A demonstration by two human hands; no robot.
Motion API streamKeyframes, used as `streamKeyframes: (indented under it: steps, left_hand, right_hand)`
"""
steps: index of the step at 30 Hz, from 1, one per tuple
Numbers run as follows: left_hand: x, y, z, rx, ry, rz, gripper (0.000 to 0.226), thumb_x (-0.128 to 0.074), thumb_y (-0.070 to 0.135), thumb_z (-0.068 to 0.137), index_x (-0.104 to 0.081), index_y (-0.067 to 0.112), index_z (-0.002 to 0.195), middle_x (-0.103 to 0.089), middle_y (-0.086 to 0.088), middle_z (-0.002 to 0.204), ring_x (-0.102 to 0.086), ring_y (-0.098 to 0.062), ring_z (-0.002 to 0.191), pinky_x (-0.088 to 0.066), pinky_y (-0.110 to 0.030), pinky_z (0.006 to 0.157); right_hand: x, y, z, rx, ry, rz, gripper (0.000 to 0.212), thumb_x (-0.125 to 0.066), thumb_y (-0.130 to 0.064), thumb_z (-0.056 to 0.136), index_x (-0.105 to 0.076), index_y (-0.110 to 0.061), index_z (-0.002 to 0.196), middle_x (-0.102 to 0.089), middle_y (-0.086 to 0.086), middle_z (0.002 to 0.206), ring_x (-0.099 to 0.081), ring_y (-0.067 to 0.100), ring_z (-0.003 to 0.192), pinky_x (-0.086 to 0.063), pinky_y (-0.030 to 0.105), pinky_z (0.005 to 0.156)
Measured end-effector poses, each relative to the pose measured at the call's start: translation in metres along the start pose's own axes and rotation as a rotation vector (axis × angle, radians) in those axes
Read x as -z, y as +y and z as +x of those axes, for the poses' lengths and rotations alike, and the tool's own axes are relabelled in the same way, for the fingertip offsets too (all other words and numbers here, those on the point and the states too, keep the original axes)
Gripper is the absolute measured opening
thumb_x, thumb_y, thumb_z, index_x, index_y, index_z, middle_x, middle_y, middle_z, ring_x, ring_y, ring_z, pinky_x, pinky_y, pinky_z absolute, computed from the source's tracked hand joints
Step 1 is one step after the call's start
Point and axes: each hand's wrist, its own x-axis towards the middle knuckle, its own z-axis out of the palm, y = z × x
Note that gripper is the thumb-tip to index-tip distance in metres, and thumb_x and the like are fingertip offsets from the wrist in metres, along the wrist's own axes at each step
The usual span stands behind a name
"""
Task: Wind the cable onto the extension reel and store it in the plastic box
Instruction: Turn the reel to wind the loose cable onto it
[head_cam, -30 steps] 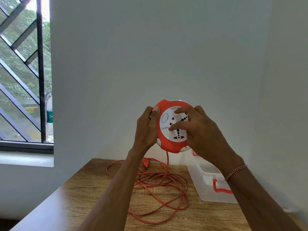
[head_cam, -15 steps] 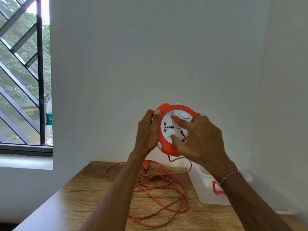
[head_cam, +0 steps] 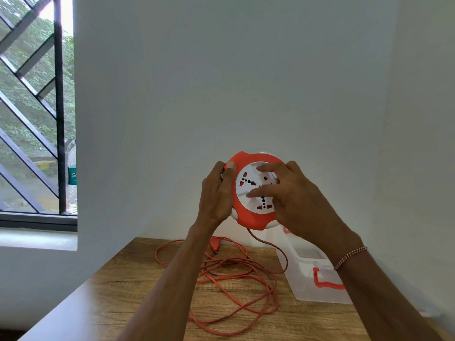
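Just below the middle of the frame, both hands hold up an orange and white extension reel [head_cam: 254,193] in front of a pale wall [head_cam: 221,82], above the wooden table [head_cam: 138,291]. The left hand [head_cam: 216,195] grasps the reel's left rim, its fingers curled round the edge and the thumb laid flat along the orange border. The right hand [head_cam: 298,200] lies over the right side of the white socket face, its curled fingers pressing on that face; dark pin holes and small red shutters show between the two hands. A woven red and white bracelet [head_cam: 349,257] circles the right wrist. From the reel's bottom edge the orange cable [head_cam: 246,291] drops to the table and lies there in loose tangled loops at the lower centre, with its orange plug [head_cam: 214,243] resting near the far edge of the table. The clear plastic box [head_cam: 317,284] with red clasps stands on the table at lower right, just beside the loops and below the right forearm. At the left edge of the frame, beyond a window with black diagonal bars [head_cam: 32,124], a bottle [head_cam: 72,175] carries a green label; only the letters "S" and part of a second show, so the brand cannot be read.
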Motion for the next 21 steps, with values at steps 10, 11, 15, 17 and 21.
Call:
streamKeyframes:
  steps: [10,11,15,17,21]
  left_hand:
    - [-0.002,-0.002,-0.001,-0.008,-0.022,0.021,0.031,-0.04,0.041,0.101,-0.057,0.016,0.096,-0.07,0.01,0.077,-0.07,-0.01,0.066,-0.056,-0.02,0.053]
    - [-0.002,-0.001,-0.001,-0.01,-0.02,0.017,0.032,-0.04,0.041,0.101,-0.056,0.015,0.093,-0.069,0.009,0.076,-0.069,-0.011,0.063,-0.057,-0.022,0.053]
    - [-0.001,0.001,0.0,-0.016,-0.006,-0.005,0.031,-0.04,0.041,0.101,-0.056,0.017,0.092,-0.069,0.013,0.073,-0.068,-0.009,0.061,-0.053,-0.019,0.052]
    - [-0.002,0.001,0.0,-0.005,-0.003,-0.015,0.028,-0.04,0.041,0.101,-0.057,0.02,0.094,-0.07,0.013,0.076,-0.07,-0.01,0.066,-0.054,-0.017,0.054]
    - [-0.002,-0.001,0.0,0.017,-0.001,-0.026,0.026,-0.041,0.039,0.102,-0.057,0.02,0.093,-0.07,0.015,0.075,-0.069,-0.009,0.065,-0.052,-0.015,0.053]
  right_hand:
    - [-0.011,-0.003,-0.004,-0.07,0.024,-0.175,0.066,-0.08,-0.045,0.063,-0.057,-0.04,0.125,-0.059,0.013,0.118,-0.054,0.031,0.101,-0.053,0.043,0.078]
    - [-0.013,-0.003,-0.004,-0.097,0.06,-0.18,0.064,-0.074,-0.049,0.068,-0.054,-0.04,0.129,-0.061,0.012,0.115,-0.055,0.03,0.099,-0.053,0.042,0.077]
    - [-0.01,-0.005,-0.002,-0.208,0.197,-0.095,0.064,-0.052,-0.068,0.079,-0.059,-0.026,0.127,-0.072,0.006,0.106,-0.067,0.026,0.089,-0.056,0.038,0.075]
    - [-0.009,-0.006,-0.001,-0.195,0.214,-0.08,0.062,-0.053,-0.064,0.082,-0.062,-0.019,0.124,-0.073,0.005,0.103,-0.068,0.026,0.088,-0.056,0.038,0.075]
    - [-0.007,-0.001,-0.001,-0.107,0.255,-0.06,0.038,-0.066,-0.038,0.084,-0.068,-0.015,0.114,-0.072,0.01,0.102,-0.063,0.026,0.088,-0.054,0.034,0.073]
